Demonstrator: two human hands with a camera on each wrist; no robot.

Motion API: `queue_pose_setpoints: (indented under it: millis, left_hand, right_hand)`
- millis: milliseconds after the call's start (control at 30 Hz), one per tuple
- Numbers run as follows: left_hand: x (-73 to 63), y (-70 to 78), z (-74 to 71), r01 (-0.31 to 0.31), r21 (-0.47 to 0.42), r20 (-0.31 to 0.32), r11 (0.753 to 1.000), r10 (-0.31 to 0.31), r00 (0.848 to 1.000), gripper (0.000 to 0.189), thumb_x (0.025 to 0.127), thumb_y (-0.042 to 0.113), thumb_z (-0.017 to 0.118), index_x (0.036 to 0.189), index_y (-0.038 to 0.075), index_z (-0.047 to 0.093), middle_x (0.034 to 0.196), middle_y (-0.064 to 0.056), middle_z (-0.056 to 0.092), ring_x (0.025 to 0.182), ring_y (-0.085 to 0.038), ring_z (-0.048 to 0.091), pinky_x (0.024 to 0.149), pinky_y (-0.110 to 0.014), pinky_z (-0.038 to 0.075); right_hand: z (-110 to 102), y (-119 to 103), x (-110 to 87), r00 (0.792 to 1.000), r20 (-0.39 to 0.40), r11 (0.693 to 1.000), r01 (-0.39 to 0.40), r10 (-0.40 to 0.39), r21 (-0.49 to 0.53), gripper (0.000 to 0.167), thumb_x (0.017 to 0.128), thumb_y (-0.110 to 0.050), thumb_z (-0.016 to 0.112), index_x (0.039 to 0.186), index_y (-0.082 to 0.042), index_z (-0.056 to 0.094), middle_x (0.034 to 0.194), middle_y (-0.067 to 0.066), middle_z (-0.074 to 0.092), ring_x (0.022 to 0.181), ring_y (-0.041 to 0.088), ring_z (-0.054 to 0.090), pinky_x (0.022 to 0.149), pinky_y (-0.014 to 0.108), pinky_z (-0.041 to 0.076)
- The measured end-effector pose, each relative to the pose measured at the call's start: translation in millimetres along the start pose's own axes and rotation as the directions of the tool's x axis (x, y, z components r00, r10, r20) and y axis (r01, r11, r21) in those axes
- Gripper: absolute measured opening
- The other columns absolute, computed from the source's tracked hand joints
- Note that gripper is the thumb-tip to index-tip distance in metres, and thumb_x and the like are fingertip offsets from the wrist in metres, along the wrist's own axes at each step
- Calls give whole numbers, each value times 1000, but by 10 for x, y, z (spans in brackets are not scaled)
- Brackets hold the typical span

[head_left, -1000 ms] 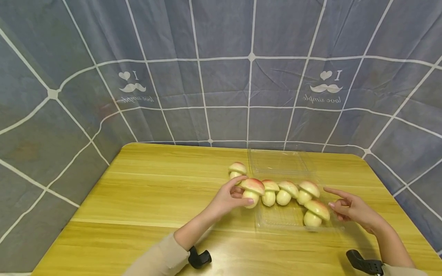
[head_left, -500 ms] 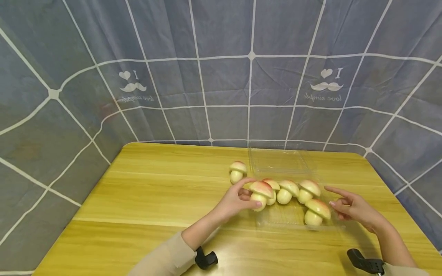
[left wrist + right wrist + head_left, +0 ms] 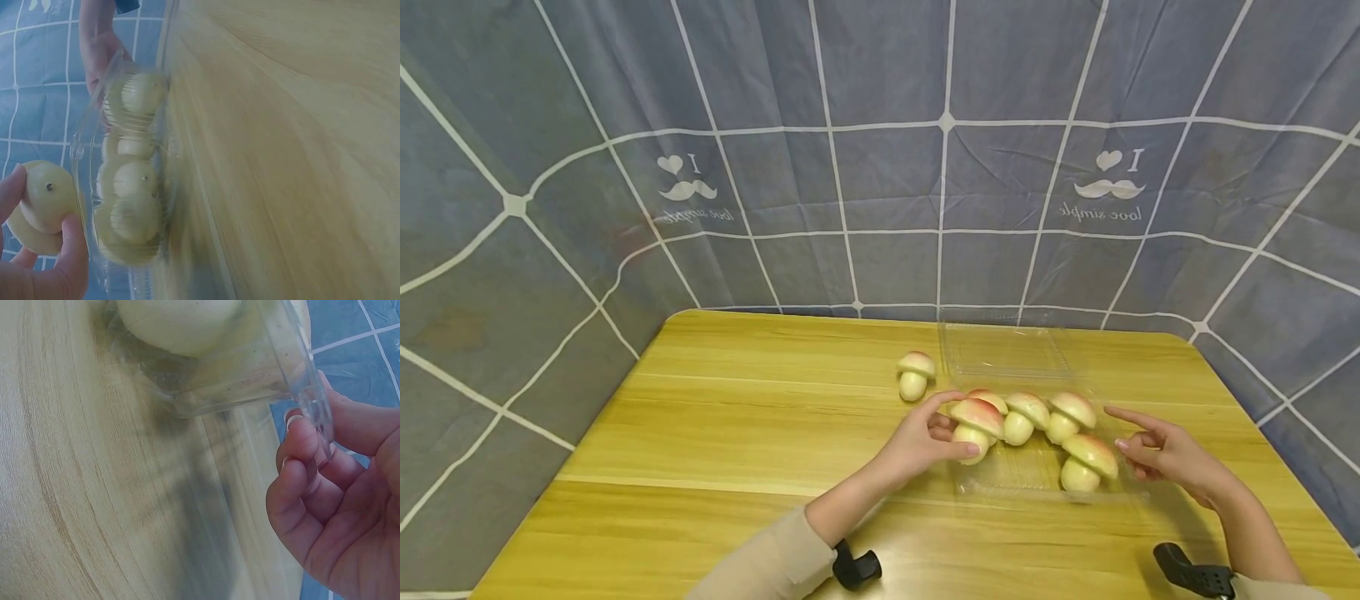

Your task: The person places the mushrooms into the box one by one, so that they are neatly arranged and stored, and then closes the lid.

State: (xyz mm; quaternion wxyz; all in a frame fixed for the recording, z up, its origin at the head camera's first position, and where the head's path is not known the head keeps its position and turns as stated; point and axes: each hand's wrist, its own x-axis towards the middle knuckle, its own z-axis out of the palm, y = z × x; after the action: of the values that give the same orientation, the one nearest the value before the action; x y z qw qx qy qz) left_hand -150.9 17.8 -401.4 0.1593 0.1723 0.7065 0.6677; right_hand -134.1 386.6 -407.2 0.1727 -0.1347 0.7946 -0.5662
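Observation:
My left hand (image 3: 921,442) grips a mushroom-shaped bun or model (image 3: 976,427), pale yellow with a pink-tinged cap, between thumb and fingers. It is over the left part of a clear plastic clamshell box (image 3: 1011,482). In the left wrist view the held mushroom (image 3: 50,197) is outside the box wall, its stem bottom facing the camera. Several similar mushrooms (image 3: 1088,462) sit in the box along its back and right side; the held one partly hides the leftmost. At the box's right edge my right hand (image 3: 1176,458) pinches the clear rim (image 3: 317,415), with the index finger stretched out.
Another mushroom (image 3: 915,375) stands on the wooden table (image 3: 737,417), left of the box. The box's clear lid (image 3: 1006,352) lies folded back behind it. A grey-blue curtain with white lines (image 3: 887,183) surrounds the table's back and sides.
My left hand has moved right and slightly toward me with its mushroom, from the box's left edge to over its left part. The standing mushroom is now fully uncovered. The right hand stays put.

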Motion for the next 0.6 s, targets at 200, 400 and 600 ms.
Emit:
queue_pose_setpoints:
  millis: [200, 400, 600]
  left_hand:
    - [12, 16, 55, 13, 17, -7, 1000, -13, 1000, 63, 76, 7, 77, 132, 17, 50, 105, -8, 55, 90, -18, 59, 73, -29, 50]
    - [50, 25, 103, 4, 50, -2, 999, -4, 1000, 63, 75, 9, 78, 131, 19, 52, 102, -5, 57, 88, -16, 59, 72, -28, 51]
    - [102, 50, 171, -30, 110, 36, 993, 26, 999, 65, 75, 12, 79, 133, 19, 50, 107, -2, 56, 86, -9, 57, 73, -23, 49]
  right_hand:
    - [3, -10, -5, 1000, -5, 1000, -12, 12, -23, 49, 97, -11, 50, 141, -29, 38, 68, -1, 54, 56, 7, 48, 46, 39, 30]
    - [6, -16, -5, 1000, -18, 999, -16, 16, -42, 49, 97, -11, 50, 140, -30, 39, 68, -2, 54, 56, 7, 48, 46, 36, 35]
    - [10, -15, -6, 1000, -22, 999, -15, 14, -46, 49, 97, -11, 50, 141, -28, 38, 67, -1, 54, 56, 7, 48, 46, 36, 36]
